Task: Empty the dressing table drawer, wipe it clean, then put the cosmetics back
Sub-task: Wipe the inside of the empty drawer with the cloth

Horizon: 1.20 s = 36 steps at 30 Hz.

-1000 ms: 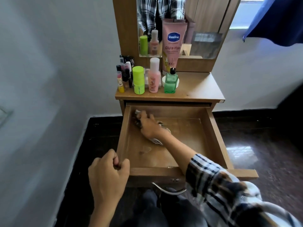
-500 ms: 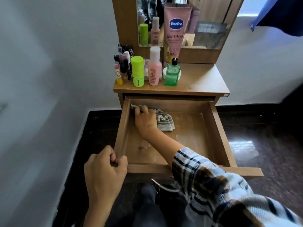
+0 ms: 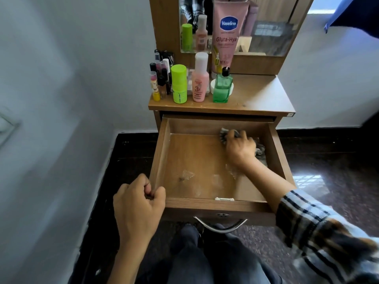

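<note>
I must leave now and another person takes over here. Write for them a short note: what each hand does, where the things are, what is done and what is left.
Left hand: gripping the front left corner of the open drawer, steadying it.
Right hand: pressing the cloth on the drawer floor at the back right corner.
Cosmetics: all standing on the left of the dressing table top.
Done: drawer emptied, wiping under way.
Left: pale smudges show on the floor near the front; wipe those, then put the cosmetics back.
</note>
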### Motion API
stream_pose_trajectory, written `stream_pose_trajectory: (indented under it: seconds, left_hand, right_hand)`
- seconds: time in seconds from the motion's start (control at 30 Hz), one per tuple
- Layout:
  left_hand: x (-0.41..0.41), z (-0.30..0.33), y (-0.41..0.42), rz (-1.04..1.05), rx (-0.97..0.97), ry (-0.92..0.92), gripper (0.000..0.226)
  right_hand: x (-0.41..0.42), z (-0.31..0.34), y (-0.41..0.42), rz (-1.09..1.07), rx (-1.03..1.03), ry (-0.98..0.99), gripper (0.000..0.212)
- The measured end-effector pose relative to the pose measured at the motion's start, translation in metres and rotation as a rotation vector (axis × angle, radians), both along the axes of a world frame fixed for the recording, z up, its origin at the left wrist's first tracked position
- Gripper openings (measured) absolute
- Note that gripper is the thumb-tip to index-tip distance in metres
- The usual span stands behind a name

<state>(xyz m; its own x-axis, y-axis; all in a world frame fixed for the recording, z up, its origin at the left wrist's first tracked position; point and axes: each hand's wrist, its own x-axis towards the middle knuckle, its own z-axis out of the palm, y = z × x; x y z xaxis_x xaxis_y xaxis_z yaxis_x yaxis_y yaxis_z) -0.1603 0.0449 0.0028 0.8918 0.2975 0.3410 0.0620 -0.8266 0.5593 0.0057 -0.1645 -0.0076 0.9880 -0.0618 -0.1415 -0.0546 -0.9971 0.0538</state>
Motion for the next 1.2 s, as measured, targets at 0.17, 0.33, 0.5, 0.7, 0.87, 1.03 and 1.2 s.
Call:
stream_pose_trajectory:
  seconds: [0.17, 0.33, 0.5, 0.7, 0.87, 1.03, 1.2]
  left_hand:
    - [0.0, 0.0, 0.001, -0.004, -0.005, -0.013, 0.022]
    - [0.0, -0.001, -0.001, 0.013, -0.015, -0.031, 0.022]
    - [0.0, -0.001, -0.001, 0.027, -0.013, -0.033, 0.022]
    - [0.0, -0.002, -0.002, 0.031, -0.02, -0.049, 0.021]
    - [0.0, -0.002, -0.001, 0.015, -0.015, -0.048, 0.02]
    - [0.0, -0.005, 0.001, 0.007, -0.02, -0.037, 0.021]
    - [0.001, -0.004, 0.001, 0.012, -0.014, -0.046, 0.023]
  right_hand:
    - [-0.002, 0.002, -0.016, -0.098, 0.036, -0.031, 0.039]
    - [0.003, 0.0, 0.014, -0.162, 0.132, -0.052, 0.039]
    - [0.012, -0.011, 0.06, -0.161, 0.085, -0.03, 0.04]
    - [0.009, -0.009, 0.093, -0.177, 0.123, -0.028, 0.04]
    - [0.0, 0.001, 0.135, 0.025, 0.242, -0.004, 0.052]
    - [0.001, 0.002, 0.151, 0.121, 0.361, 0.011, 0.057]
    - [0.002, -0.005, 0.135, 0.256, 0.419, 0.004, 0.059]
